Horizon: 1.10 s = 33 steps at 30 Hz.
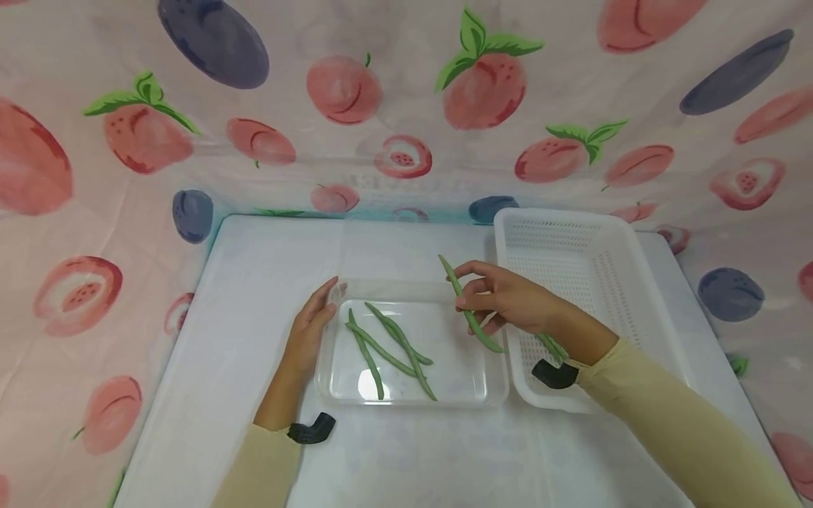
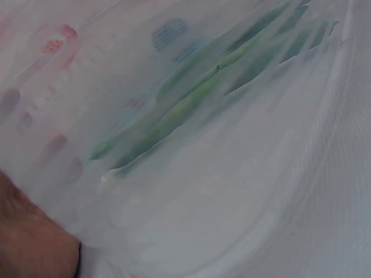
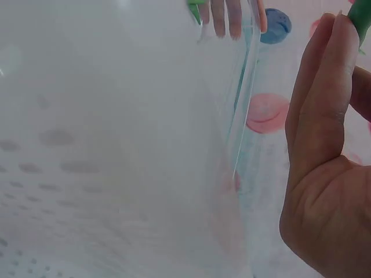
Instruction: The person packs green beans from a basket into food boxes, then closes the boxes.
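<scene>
My right hand [image 1: 508, 296] pinches a long green bean [image 1: 449, 271] between thumb and fingers, above the right end of a clear plastic box [image 1: 413, 291]. That bean's green end [image 3: 362, 17] shows at the top corner of the right wrist view. On the box's floor lie several green beans [image 1: 396, 335], some crossing one another. My left hand [image 1: 306, 333] rests against the box's left side, its fingers fairly straight near the far corner. In the left wrist view, beans [image 2: 179, 113] appear blurred through the clear plastic, with little of the left hand showing.
To the right stands a white perforated basket [image 1: 654, 303], touching or very near the box. More green beans [image 1: 552, 347] lie in it, partly hidden by my right wrist. Fruit-print cloth [image 1: 406, 99] hangs behind and beside the white table [image 1: 254, 261].
</scene>
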### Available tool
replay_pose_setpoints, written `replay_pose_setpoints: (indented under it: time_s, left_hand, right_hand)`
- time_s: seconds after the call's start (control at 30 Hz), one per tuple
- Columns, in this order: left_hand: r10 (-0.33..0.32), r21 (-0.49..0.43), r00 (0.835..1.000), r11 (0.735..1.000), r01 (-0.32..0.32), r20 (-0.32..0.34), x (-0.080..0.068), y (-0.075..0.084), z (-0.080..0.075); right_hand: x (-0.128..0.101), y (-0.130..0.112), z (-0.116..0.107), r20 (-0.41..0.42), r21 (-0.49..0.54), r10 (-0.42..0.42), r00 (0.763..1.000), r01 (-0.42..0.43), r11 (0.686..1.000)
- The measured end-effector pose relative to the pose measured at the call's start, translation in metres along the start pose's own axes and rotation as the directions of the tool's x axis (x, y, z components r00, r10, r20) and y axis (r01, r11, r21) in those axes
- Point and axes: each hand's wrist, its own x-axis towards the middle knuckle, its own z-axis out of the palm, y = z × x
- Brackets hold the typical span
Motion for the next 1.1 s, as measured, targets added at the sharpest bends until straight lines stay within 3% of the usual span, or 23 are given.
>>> replay_pose_setpoints:
  time_s: [1.1]
  left_hand:
    - [0.003,0.007,1.0,1.0,-0.003,0.01,-0.001,0.0,0.001]
  right_hand:
    - [0.025,-0.022,0.037,0.081,-0.065,-0.033,0.996,0.038,0.997]
